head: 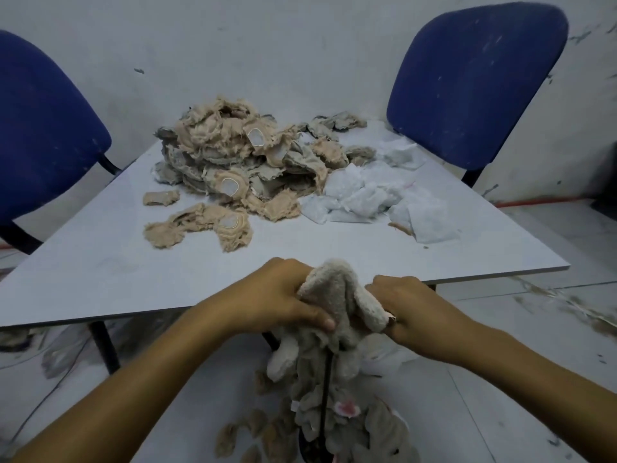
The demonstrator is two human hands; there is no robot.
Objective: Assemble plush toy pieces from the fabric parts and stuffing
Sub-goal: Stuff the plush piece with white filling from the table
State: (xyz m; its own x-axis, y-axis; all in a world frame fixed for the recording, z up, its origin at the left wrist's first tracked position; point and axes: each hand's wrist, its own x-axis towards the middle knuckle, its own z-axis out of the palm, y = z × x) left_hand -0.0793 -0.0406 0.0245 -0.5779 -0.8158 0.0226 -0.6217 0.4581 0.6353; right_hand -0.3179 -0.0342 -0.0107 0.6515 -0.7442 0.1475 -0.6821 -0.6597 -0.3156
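The left hand [280, 295] has its grip curled round the left flank of the plush piece [340, 295], thumb pressed across the pile, and the right hand [410, 309] pinches the opposite flap; the piece is held in the air just off the near edge of the surface [100, 269]. Judged soft, light, limp and non-fragile, it is best taken by bunched fabric near the seams, not by loose ends (the lower part hangs slack). Open room lies on the near surface, with the fabric pile [233, 155] and white stuffing [367, 195] well beyond.
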